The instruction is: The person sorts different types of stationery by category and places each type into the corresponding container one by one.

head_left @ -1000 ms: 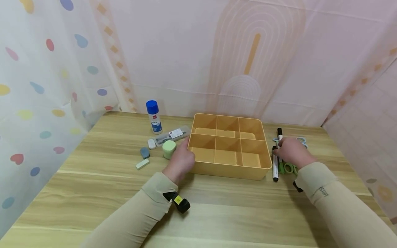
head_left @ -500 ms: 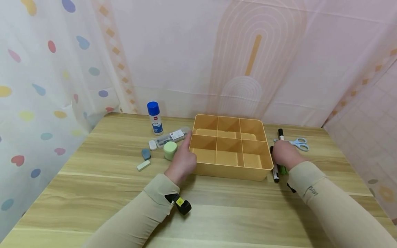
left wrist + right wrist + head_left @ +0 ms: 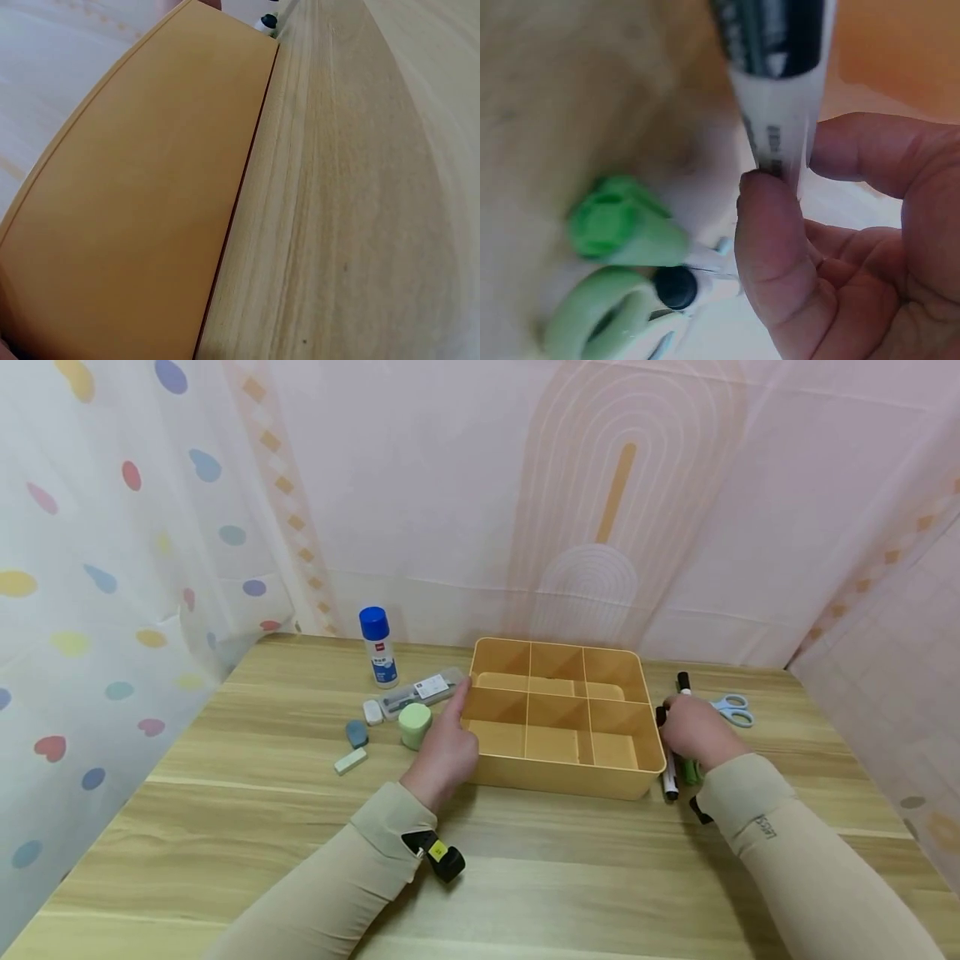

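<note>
In the head view, my left hand rests against the left side of a yellow six-compartment organizer box, its index finger lying straight by the rim. Only the box's front wall and a sliver of that hand show in the left wrist view. My right hand is just beyond the box's right side. Close up in the right wrist view, its thumb and a finger pinch a white marker with a black printed end. Behind lie a green-capped item, green scissors handles and another black-ended marker.
Blue scissors lie right of my right hand. Left of the box are a blue-capped bottle, a clear case, a round green container, a white eraser, a blue piece and a pale block.
My right hand has shifted slightly left over the markers and closed its fingers, uncovering more of the blue scissors. My left index finger has stretched out along the box's rim.
</note>
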`<move>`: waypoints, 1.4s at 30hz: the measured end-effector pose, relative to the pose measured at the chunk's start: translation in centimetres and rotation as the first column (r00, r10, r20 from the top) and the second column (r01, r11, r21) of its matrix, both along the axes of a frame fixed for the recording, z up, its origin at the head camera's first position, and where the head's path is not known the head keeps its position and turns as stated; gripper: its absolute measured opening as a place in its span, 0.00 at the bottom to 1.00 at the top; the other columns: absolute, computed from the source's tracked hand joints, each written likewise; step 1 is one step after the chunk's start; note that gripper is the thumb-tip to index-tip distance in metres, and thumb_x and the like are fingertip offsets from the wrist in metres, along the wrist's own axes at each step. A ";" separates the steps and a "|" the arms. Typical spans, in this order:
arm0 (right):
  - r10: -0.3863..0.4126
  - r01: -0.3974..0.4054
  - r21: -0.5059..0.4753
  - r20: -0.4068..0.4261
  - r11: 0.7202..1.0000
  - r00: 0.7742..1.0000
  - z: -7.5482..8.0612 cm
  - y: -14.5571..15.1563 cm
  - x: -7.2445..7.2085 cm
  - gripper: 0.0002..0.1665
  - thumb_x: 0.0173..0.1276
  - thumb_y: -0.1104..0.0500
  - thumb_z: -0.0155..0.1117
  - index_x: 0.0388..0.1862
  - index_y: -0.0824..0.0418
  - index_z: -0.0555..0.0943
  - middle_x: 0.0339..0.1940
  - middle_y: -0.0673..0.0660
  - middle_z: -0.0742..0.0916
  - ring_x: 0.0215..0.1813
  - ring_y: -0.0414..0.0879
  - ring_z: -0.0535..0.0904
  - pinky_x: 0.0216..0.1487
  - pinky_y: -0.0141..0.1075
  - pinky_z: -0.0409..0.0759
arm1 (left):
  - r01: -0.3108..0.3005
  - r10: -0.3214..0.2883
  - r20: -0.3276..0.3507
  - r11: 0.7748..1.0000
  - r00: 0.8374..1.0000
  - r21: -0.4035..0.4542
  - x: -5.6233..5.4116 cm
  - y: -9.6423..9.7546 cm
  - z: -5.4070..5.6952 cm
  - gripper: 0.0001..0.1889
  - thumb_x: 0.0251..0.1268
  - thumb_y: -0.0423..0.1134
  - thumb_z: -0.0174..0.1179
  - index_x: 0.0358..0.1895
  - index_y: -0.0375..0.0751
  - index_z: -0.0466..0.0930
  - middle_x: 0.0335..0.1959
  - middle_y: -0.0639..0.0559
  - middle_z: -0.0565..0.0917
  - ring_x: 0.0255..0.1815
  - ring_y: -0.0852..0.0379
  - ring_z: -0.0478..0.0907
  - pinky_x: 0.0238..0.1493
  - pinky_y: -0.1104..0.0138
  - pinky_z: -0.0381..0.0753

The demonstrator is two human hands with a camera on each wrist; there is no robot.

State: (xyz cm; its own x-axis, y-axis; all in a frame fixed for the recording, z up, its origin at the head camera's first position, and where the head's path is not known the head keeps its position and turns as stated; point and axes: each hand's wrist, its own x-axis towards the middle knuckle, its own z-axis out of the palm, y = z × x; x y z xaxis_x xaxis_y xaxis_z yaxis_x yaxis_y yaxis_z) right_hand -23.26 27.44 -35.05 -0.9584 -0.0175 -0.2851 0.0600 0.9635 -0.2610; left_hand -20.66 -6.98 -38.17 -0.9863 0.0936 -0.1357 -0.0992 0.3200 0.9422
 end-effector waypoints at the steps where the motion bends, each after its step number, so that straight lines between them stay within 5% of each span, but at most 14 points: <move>1: -0.013 0.013 -0.015 -0.009 1.000 1.000 0.2 0.1 0.0 0.33 0.74 0.62 0.53 0.72 0.81 0.68 0.58 0.79 0.83 0.42 0.59 0.83 0.43 0.47 0.83 | -0.001 0.001 0.002 1.000 1.000 0.001 0.0 0.0 0.0 0.54 0.58 0.15 0.38 0.88 0.61 0.43 0.89 0.53 0.49 0.88 0.47 0.47 0.87 0.50 0.46; 6: -0.052 0.045 -0.080 -0.083 0.996 0.995 1.1 0.6 0.3 0.42 0.72 0.54 0.59 0.77 0.77 0.63 0.52 0.74 0.87 0.38 0.57 0.84 0.45 0.51 0.83 | -0.002 0.002 0.004 1.000 1.000 -0.011 0.0 0.0 -0.1 0.53 0.60 0.16 0.38 0.88 0.61 0.43 0.89 0.53 0.49 0.88 0.47 0.47 0.87 0.49 0.46; 13: -0.113 0.089 -0.208 -0.105 0.974 0.988 1.9 1.0 0.9 0.46 0.66 0.56 0.58 0.81 0.72 0.59 0.66 0.78 0.79 0.41 0.57 0.81 0.39 0.44 0.79 | 0.003 -0.003 -0.011 1.000 1.000 -0.030 0.0 0.0 -0.2 0.51 0.61 0.17 0.38 0.88 0.59 0.43 0.89 0.54 0.48 0.88 0.47 0.46 0.87 0.49 0.47; 20: -0.162 0.124 -0.245 -0.142 0.962 0.976 2.1 1.1 1.4 0.46 0.72 0.55 0.56 0.83 0.71 0.55 0.56 0.73 0.84 0.38 0.53 0.84 0.34 0.40 0.81 | -0.012 0.011 -0.027 0.999 1.000 -0.037 0.1 0.0 -0.2 0.51 0.61 0.17 0.39 0.88 0.60 0.44 0.88 0.52 0.50 0.88 0.45 0.49 0.86 0.48 0.51; 26: -0.216 0.136 -0.294 -0.257 0.946 0.942 2.7 0.7 2.1 0.45 0.73 0.55 0.56 0.85 0.67 0.53 0.56 0.73 0.83 0.39 0.56 0.84 0.31 0.39 0.79 | -0.022 0.021 -0.023 0.999 1.000 -0.039 0.2 0.1 -0.1 0.51 0.62 0.18 0.39 0.88 0.61 0.45 0.89 0.54 0.50 0.87 0.45 0.51 0.68 0.47 0.77; 30: -0.286 0.143 -0.353 -0.394 0.925 0.873 3.3 0.1 2.7 0.43 0.73 0.57 0.53 0.84 0.63 0.56 0.55 0.71 0.84 0.41 0.60 0.83 0.33 0.40 0.76 | -0.019 0.016 -0.042 0.997 0.999 -0.069 0.2 -0.1 0.0 0.50 0.64 0.19 0.40 0.88 0.61 0.44 0.88 0.55 0.50 0.87 0.45 0.53 0.52 0.55 0.83; 33: -0.363 0.148 -0.420 -0.495 0.895 0.789 4.1 -0.3 3.2 0.41 0.72 0.59 0.52 0.84 0.59 0.58 0.54 0.68 0.83 0.45 0.61 0.82 0.36 0.41 0.74 | -0.012 0.008 -0.056 0.997 0.998 -0.072 0.2 -0.4 0.2 0.49 0.65 0.19 0.40 0.88 0.61 0.44 0.88 0.55 0.50 0.86 0.45 0.53 0.38 0.61 0.81; 38: -0.468 0.106 -0.528 -0.621 0.843 0.629 5.1 -1.5 3.8 0.40 0.72 0.63 0.53 0.83 0.53 0.62 0.48 0.59 0.83 0.41 0.42 0.79 0.37 0.27 0.73 | -0.005 0.000 -0.065 0.997 0.998 -0.080 0.1 -0.8 0.6 0.49 0.65 0.19 0.40 0.88 0.60 0.44 0.89 0.55 0.50 0.86 0.46 0.54 0.36 0.65 0.79; 42: -0.522 0.035 -0.601 -0.661 0.798 0.540 5.7 -2.3 4.3 0.36 0.72 0.64 0.54 0.79 0.52 0.67 0.42 0.48 0.80 0.36 0.32 0.76 0.37 0.20 0.74 | -0.003 -0.003 -0.066 0.996 0.998 -0.085 0.3 -1.0 0.7 0.49 0.65 0.20 0.40 0.88 0.59 0.44 0.89 0.54 0.50 0.84 0.44 0.58 0.30 0.65 0.77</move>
